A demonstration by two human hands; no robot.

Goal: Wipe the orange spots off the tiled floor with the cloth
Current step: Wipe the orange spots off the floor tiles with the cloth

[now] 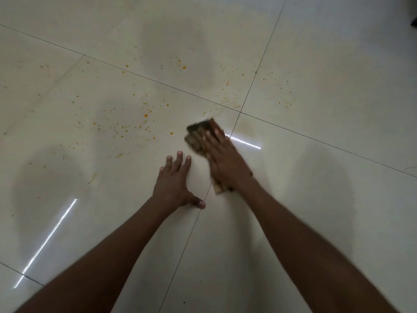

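Floor (316, 64): glossy cream-white tiles divided by thin dark grout lines in a grid, with white streak reflections. Spots (135, 123): orange, scattered as fine speckles (densest left of centre, sparser toward the upper right). Cloth (196, 136): mottled dark brown-green and tan, its exact pattern lost to blur.

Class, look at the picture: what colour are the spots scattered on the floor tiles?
Orange; the spots show best in the head view, left of the cloth.

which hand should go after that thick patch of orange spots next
Right. The right hand already presses the dirty brownish cloth flat beside the orange spots; the left hand lies bare on the cream tiled floor.
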